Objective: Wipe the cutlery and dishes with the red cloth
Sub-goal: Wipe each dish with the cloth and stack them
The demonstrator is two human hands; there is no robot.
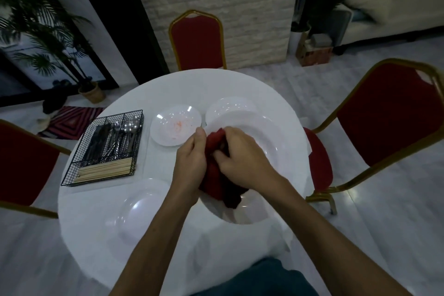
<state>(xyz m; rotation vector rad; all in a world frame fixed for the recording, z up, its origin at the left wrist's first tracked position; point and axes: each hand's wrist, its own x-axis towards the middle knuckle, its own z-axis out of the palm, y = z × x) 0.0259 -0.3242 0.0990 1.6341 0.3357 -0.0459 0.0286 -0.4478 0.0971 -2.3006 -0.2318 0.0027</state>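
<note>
Over the big plate (262, 137) on the white round table (101, 223), I am watching both hands bunching the red cloth (216, 168). My view is showing the left hand (192, 163) curling its fingers shut around the cloth's left side, thumb up, while the right hand (242, 158) is closing over the cloth from the right, fingertips digging into the folds. The cloth is hanging between them, its dark lower end trailing onto the plate's near part, and the hands and cloth are hiding much of that plate.

Just left of the hands a smaller plate (175, 125) is lying with orange smears in its middle. Another plate (230, 106) is peeking out behind the big one, partly covered by its rim, and a fourth plate (141, 214) is sitting near the left forearm. Farther left a wire tray (103, 149) is holding cutlery (115, 139) in its far compartments and chopsticks (105, 170) along its near one. Red chairs (394, 118) are standing around the table.
</note>
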